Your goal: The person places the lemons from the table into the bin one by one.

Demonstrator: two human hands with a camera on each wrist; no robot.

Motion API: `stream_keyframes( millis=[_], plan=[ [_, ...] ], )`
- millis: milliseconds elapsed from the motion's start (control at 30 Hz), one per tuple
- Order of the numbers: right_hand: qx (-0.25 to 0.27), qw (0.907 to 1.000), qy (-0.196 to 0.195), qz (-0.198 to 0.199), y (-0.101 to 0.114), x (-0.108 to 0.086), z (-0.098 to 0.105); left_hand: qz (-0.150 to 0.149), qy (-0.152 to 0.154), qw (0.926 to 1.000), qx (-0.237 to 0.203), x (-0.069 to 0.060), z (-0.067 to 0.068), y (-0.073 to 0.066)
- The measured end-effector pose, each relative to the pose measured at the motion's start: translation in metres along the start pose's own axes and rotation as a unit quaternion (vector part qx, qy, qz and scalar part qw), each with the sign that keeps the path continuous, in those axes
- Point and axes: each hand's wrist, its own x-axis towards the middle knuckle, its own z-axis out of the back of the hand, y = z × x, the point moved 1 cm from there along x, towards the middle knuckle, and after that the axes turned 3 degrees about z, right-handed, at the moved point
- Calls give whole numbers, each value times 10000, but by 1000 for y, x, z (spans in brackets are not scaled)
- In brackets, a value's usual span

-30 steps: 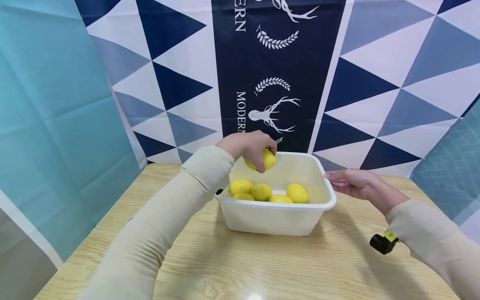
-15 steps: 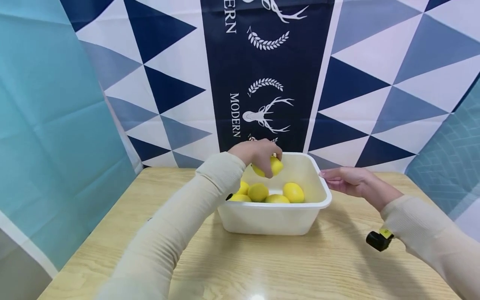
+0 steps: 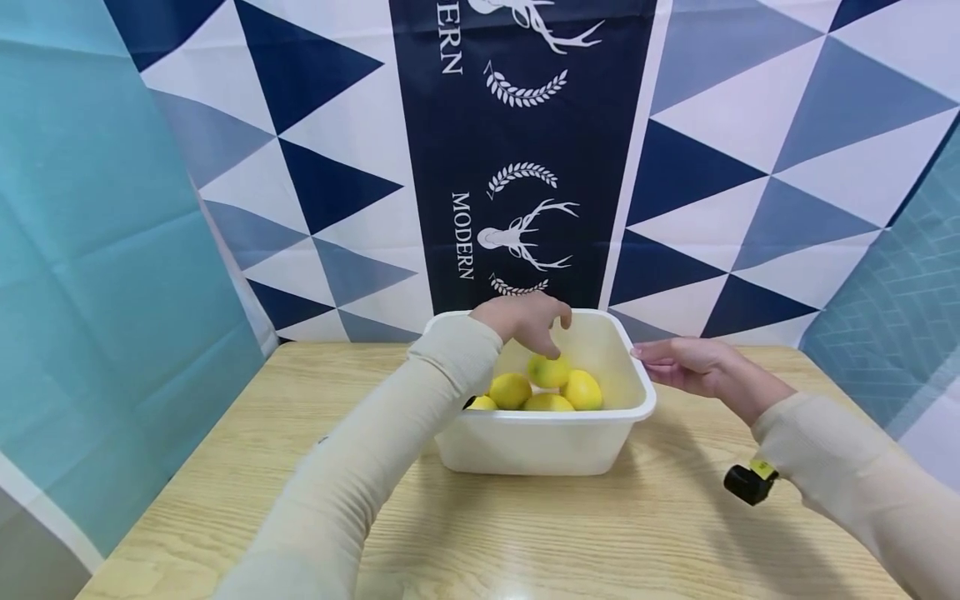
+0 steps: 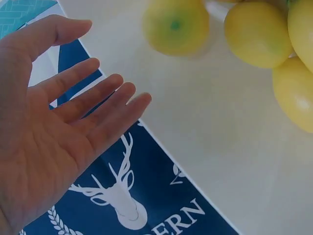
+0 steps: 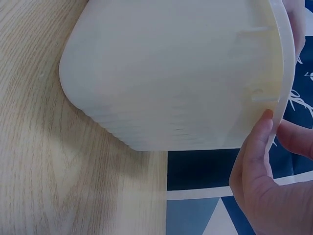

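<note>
A white plastic basin (image 3: 525, 446) stands on the table and holds several yellow lemons (image 3: 510, 391). Over the basin, my left hand (image 3: 528, 323) hangs with nothing in its grasp; in the left wrist view its fingers are spread and nearly straight. Just below it lies one lemon (image 3: 550, 372) with a greenish tip, apart from the fingers. At the basin's right side, my right hand (image 3: 693, 367) pinches the rim (image 5: 286, 63), its thumb on one side and fingers on the outer side. The left forearm hides part of the basin's left side.
The wooden table (image 3: 585, 533) extends in front and to both sides of the basin. Close behind hangs a patterned cloth (image 3: 517, 150) with deer prints and triangles. Plain teal cloth (image 3: 97, 250) hangs at the left.
My left hand has moved right and lower over the basin and let go of the lemon, which now lies among the others. The right hand stays at the rim.
</note>
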Motion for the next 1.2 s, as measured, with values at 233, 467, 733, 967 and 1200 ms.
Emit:
stream_keyframes(
  millis=[233,467,733,967,1200],
  plan=[
    [-66,10000,-28,7,2,1,-3,13,-143,9999,65,-15,11,15],
    [-46,10000,66,58,1,4,-3,30,-413,9990,149,-52,27,42],
    [-57,9999,-13,-88,4,2,0,51,-699,9970,-343,-92,25,87],
    [-282,9996,44,-82,8,4,1,240,-948,9922,-779,-119,9,118],
    [-514,9984,222,45,10,4,4,95,-1514,9851,-816,-133,-5,136]
  ],
)
